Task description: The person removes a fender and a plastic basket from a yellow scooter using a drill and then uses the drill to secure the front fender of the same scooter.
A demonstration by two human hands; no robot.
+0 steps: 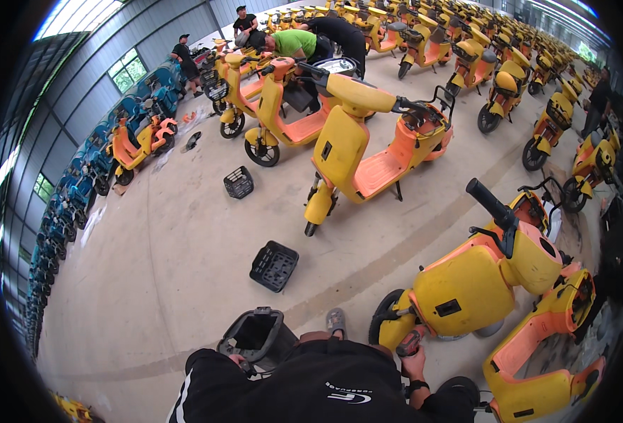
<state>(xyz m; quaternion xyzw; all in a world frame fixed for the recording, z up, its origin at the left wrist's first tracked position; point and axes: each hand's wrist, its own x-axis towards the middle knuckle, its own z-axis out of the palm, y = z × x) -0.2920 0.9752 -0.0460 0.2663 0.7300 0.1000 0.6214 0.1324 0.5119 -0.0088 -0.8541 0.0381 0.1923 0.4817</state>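
My right hand [414, 363] is closed around a red and dark cordless drill [412, 341]. The drill is beside the yellow front mudguard [396, 330] of a yellow and orange scooter [460, 292]; whether its tip touches anything is hidden. At my left side, my left hand [237, 359] grips the near side of a dark grey scooter basket [277, 338], with only part of its fingers showing. The basket is held tilted, with a dark opening facing up.
A black basket [274, 266] and another black basket [239, 182] lie on the floor ahead. A yellow scooter [357, 144] stands beyond them. Another scooter [537, 359] is close on my right. People, one in a green shirt [292, 44], are at the back. Blue scooters [64, 211] line the left wall.
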